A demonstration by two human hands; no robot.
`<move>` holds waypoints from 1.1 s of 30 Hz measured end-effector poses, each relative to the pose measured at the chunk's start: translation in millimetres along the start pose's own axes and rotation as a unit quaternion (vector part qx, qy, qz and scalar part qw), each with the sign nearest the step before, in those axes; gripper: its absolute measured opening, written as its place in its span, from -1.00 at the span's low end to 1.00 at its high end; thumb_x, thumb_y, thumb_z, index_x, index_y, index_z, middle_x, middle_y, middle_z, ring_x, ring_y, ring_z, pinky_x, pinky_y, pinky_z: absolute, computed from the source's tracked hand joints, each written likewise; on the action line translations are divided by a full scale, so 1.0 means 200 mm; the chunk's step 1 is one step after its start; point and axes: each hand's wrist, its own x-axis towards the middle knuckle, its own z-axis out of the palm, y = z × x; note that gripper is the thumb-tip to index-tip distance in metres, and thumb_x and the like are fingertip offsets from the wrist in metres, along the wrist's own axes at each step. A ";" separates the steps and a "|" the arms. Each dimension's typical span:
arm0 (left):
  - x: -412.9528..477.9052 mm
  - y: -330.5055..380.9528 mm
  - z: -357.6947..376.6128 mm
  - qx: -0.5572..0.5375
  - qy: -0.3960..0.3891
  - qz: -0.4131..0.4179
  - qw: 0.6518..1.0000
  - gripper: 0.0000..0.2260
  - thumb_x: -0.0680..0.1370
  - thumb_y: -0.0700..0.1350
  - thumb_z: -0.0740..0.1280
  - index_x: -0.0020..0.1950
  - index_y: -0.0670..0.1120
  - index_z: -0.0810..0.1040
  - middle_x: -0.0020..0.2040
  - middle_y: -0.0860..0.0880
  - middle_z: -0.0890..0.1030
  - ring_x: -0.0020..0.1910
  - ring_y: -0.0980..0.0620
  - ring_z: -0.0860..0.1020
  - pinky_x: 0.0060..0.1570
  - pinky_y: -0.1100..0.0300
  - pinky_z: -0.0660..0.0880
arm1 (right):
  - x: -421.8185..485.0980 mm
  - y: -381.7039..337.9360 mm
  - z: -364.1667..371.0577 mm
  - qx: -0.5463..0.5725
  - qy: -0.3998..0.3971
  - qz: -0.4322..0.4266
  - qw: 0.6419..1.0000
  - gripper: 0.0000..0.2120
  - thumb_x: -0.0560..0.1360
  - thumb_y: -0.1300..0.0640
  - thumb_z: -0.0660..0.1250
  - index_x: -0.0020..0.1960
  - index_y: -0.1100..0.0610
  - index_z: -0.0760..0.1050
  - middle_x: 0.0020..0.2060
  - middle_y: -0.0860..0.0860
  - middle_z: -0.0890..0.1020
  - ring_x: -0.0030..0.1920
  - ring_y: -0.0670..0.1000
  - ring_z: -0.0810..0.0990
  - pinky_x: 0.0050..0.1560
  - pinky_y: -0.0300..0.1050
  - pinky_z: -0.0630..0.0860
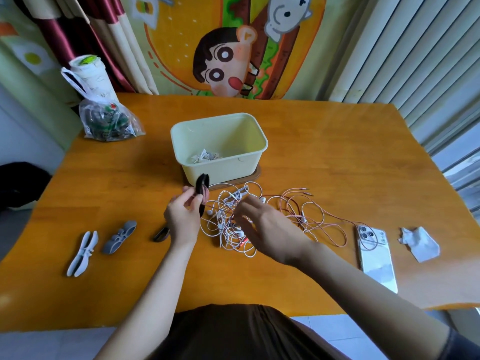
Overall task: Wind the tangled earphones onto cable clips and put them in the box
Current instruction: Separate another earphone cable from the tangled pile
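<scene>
My left hand [181, 216] holds a black cable clip [201, 187] upright, with pink cable partly wound on it. A thin pink cable runs from the clip to my right hand [262, 227], which pinches it over a tangle of white earphones [228, 216]. The rest of the pink earphone cable [322, 216] loops to the right. The pale yellow box [249, 162] stands just behind, with a wound white bundle [205, 155] inside. A white clip [82, 253], a grey clip [119, 236] and a dark clip [161, 233] lie at the left.
A white phone [376, 255] lies at the right with pink cable across it, beside a crumpled tissue [419, 244]. A plastic bag [106, 120] and a white cup [89, 74] stand at the table's back left corner. The box sits on a brown lid [255, 175].
</scene>
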 end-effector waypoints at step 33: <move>-0.04 0.26 0.03 -0.485 -0.144 -0.229 0.831 -0.74 0.60 -0.20 0.21 0.27 -0.19 0.49 0.04 -0.06 0.65 0.07 -0.01 0.60 0.03 0.10 0.57 | 0.04 0.07 0.18 -0.002 0.053 0.103 0.993 -0.85 0.60 0.21 0.17 0.02 0.18 0.52 -0.06 0.07 0.58 -0.13 0.11 0.56 -0.22 -0.09 0.44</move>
